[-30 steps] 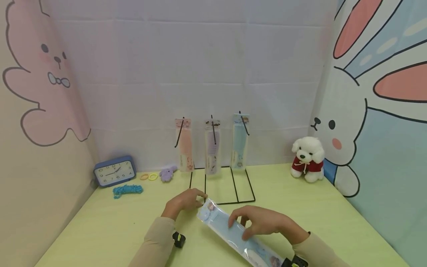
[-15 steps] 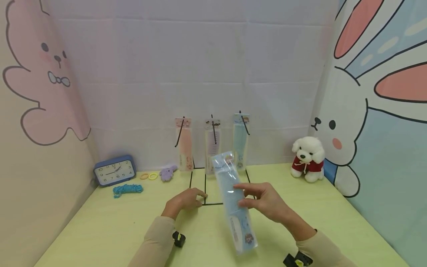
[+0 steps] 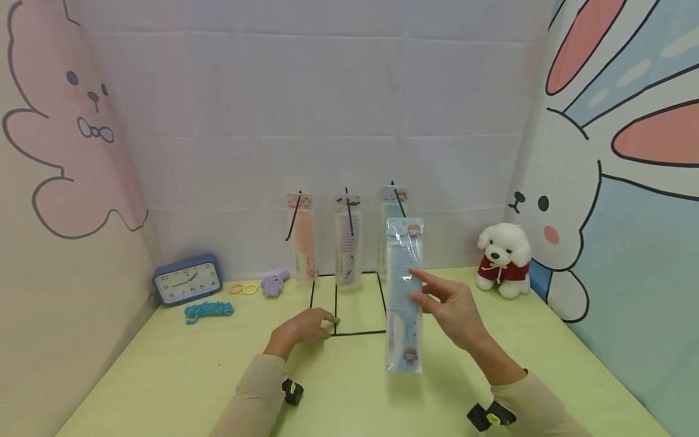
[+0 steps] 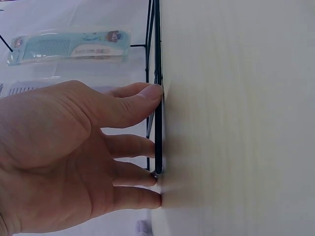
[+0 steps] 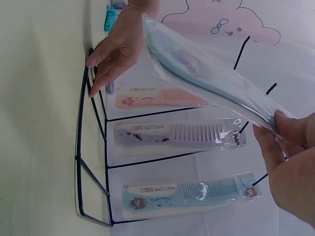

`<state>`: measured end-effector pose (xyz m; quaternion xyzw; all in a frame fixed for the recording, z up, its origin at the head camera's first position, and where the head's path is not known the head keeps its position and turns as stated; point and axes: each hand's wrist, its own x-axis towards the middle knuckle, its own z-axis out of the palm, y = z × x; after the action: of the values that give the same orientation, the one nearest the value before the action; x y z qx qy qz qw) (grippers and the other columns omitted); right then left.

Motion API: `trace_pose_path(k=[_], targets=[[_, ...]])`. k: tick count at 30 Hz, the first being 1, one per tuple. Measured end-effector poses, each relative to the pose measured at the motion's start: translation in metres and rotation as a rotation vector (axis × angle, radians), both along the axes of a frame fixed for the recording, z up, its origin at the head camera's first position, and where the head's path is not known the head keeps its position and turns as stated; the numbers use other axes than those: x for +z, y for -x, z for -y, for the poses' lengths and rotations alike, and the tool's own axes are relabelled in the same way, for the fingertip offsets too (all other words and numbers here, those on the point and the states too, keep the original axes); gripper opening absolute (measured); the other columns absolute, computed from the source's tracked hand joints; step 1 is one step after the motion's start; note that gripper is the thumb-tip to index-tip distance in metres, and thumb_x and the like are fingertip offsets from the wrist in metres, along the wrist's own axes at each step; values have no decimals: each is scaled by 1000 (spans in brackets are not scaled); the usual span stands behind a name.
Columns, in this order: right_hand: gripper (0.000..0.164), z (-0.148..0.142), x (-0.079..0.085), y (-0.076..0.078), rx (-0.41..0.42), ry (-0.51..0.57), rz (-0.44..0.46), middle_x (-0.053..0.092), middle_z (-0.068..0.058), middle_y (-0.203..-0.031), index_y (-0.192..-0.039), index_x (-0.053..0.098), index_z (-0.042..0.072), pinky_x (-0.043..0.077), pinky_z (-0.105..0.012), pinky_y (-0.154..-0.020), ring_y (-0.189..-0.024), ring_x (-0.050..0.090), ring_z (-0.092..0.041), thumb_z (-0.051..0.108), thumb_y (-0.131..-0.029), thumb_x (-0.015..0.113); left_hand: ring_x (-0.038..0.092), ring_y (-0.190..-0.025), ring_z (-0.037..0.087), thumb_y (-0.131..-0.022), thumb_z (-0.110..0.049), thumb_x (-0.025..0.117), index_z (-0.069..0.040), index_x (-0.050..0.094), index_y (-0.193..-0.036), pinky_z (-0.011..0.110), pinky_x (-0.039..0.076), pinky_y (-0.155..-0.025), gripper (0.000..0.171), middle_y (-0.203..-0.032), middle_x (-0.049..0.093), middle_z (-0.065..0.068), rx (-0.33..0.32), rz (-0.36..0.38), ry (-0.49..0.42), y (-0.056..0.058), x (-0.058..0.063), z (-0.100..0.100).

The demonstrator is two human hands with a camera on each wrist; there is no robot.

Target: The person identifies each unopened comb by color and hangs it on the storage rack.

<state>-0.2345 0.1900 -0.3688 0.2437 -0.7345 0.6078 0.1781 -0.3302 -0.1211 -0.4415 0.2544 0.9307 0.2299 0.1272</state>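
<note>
My right hand (image 3: 450,309) pinches a blue comb (image 3: 404,267) in clear packaging by its edge, thumb on one side. The comb hangs upright before the right hook of a black wire rack (image 3: 360,333), partly covering another blue comb (image 5: 211,193). My left hand (image 3: 306,328) touches the rack's front base bar; in the left wrist view its thumb presses the bar (image 4: 158,132) and its fingers reach out fairly straight to the bar and tabletop. A pink comb (image 3: 304,243) and a purple comb (image 3: 348,243) hang from the other hooks.
At the left are a blue clock (image 3: 188,280), a blue cord bundle (image 3: 209,310), two rings (image 3: 250,289) and a small purple toy (image 3: 274,284). A white plush dog (image 3: 505,258) sits at the back right. A pale cloth wall (image 3: 327,121) stands behind the rack.
My right hand has lifted the packaged comb from low over the table, turned it upright and brought it up and right towards the right hook. The left hand stays at the rack base.
</note>
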Motion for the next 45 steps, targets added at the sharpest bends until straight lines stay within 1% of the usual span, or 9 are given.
trace_pose_path(k=[12, 19, 21, 26, 31, 36, 39, 43, 45], targets=[[44, 2, -1, 9, -50, 42, 31, 67, -29, -104, -131, 61, -8, 60, -35, -69, -85, 69, -14, -7, -88, 71, 48, -133, 34, -94, -4, 69, -10, 67, -131, 48, 45, -101, 38, -140, 57, 13, 11, 7, 9, 2, -2, 0], [43, 1, -2, 13, -74, 48, -5, 66, -31, -101, -129, 63, -7, 60, -35, -68, -84, 67, -13, -6, -87, 73, 54, -115, 23, -94, -5, 68, -9, 66, -132, 43, 46, -89, 38, -140, 57, 13, 4, 0, 24, 4, 0, -1], [43, 0, -1, 13, -86, 35, 5, 66, -30, -103, -130, 63, -6, 60, -35, -69, -85, 67, -13, -4, -88, 73, 54, -116, 24, -94, -5, 68, -10, 66, -132, 43, 46, -90, 38, -140, 57, 12, 6, 1, 28, 4, 0, -2], [43, -2, 0, 15, -107, 1, 17, 66, -28, -109, -133, 61, -5, 59, -28, -69, -85, 65, -13, 0, -91, 71, 53, -125, 28, -94, -5, 68, -10, 66, -132, 45, 46, -95, 38, -140, 57, 12, 4, 10, 20, 3, -1, -1], [42, -3, 0, 22, -78, 38, -17, 63, -31, -110, -138, 55, -8, 55, -20, -70, -88, 64, -11, -1, -97, 62, 53, -113, 23, -94, -4, 68, -10, 67, -132, 44, 45, -89, 38, -140, 57, 13, 2, 8, 19, 2, 0, 0], [44, -5, -4, 32, -40, 2, -34, 58, -30, -124, -143, 50, -6, 55, -22, -72, -93, 62, -13, -3, -99, 56, 52, -125, 29, -94, -4, 68, -9, 67, -131, 46, 45, -97, 38, -140, 58, 13, 2, 1, 31, 1, 1, 0], [43, -6, -9, 43, -86, -7, -23, 58, -26, -129, -141, 54, -4, 54, -22, -68, -92, 63, -12, -2, -98, 59, 51, -128, 30, -94, -5, 68, -10, 66, -132, 46, 46, -97, 38, -140, 57, 12, -2, 2, 35, 0, 1, 0], [40, -8, -14, 63, -176, 58, -13, 58, -23, -129, -135, 60, -4, 53, -20, -68, -92, 66, -16, -3, -95, 65, 54, -111, 24, -95, -5, 67, -10, 66, -133, 42, 45, -87, 38, -141, 56, 13, 5, 13, 23, 1, -1, -1], [39, -8, -15, 73, -206, 83, -14, 58, -23, -127, -133, 61, -5, 53, -21, -69, -93, 66, -18, -3, -94, 66, 54, -114, 24, -95, -6, 67, -11, 65, -134, 42, 45, -89, 38, -142, 56, 12, 11, 13, 27, 2, -2, 0]])
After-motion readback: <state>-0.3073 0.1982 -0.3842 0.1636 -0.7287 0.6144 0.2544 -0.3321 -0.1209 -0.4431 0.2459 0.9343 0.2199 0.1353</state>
